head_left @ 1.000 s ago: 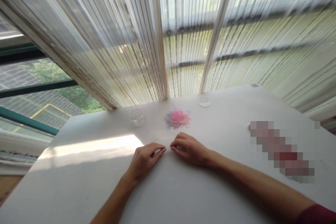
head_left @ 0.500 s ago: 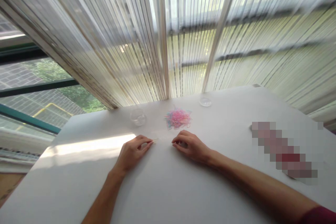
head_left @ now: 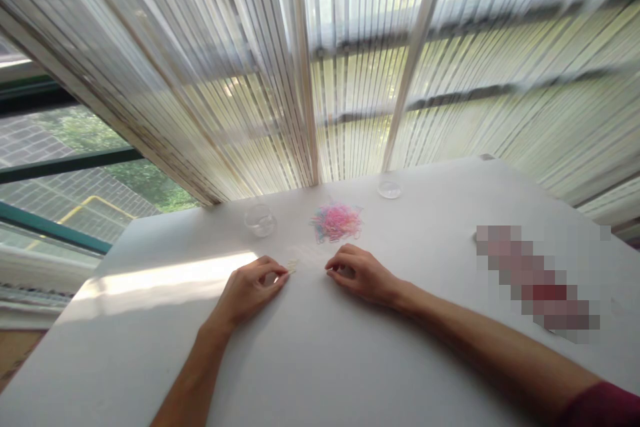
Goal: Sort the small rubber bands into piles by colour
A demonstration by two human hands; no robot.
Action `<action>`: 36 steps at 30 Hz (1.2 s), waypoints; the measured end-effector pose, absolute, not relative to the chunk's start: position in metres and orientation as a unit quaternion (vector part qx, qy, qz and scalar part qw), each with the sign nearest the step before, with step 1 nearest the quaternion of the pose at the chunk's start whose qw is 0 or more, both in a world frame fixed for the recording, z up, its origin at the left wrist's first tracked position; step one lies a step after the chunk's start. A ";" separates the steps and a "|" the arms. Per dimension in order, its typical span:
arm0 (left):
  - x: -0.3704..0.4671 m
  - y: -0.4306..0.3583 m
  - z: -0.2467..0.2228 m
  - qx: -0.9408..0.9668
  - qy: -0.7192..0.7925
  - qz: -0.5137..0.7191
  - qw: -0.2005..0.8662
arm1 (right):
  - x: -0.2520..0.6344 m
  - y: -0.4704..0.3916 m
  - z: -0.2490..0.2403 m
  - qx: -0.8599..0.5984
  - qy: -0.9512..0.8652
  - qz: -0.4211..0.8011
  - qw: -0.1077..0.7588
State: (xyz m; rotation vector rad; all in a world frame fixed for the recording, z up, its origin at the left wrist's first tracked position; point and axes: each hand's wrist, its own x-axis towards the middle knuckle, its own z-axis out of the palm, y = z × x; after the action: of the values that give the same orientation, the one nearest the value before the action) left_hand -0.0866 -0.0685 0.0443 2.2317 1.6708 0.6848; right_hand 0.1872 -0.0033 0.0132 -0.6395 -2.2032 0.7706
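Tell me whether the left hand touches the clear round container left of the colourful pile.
Apart. The head view shows white table between the left hand and the clear round container.

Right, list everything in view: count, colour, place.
table: 1, white, foreground
loops: uncountable, pink-blue, central pile
bits: several, pale, at left fingertips
bowl: 1, clear, left of loops
dish: 1, clear, right of loops
square: 1, grey, far corner
blurred patch: 1, reddish, right
curtain: count unclear, whitish, behind table
window: 1, green-framed, far left
rail: 1, yellow, outside
greenery: uncounted, green, outside
left hand: 1, bare, by bits
right hand: 1, bare, near loops
sleeve: 1, dark red, right
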 end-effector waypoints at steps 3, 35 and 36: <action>-0.084 -0.068 0.045 0.769 0.576 0.247 0.129 | 0.187 -0.003 0.013 -0.247 -0.853 0.297 0.351; -0.034 -0.078 0.037 0.808 0.482 0.312 0.134 | 0.188 -0.005 0.015 -0.202 -0.862 0.319 0.339; -0.034 -0.078 0.036 0.810 0.477 0.312 0.138 | 0.188 -0.005 0.015 -0.201 -0.861 0.322 0.338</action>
State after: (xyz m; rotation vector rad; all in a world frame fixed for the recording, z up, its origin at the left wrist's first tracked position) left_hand -0.0344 -0.0783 0.0364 2.3420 1.3794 0.9023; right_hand 0.1879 -0.0050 0.0147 -0.5237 -2.2444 0.8385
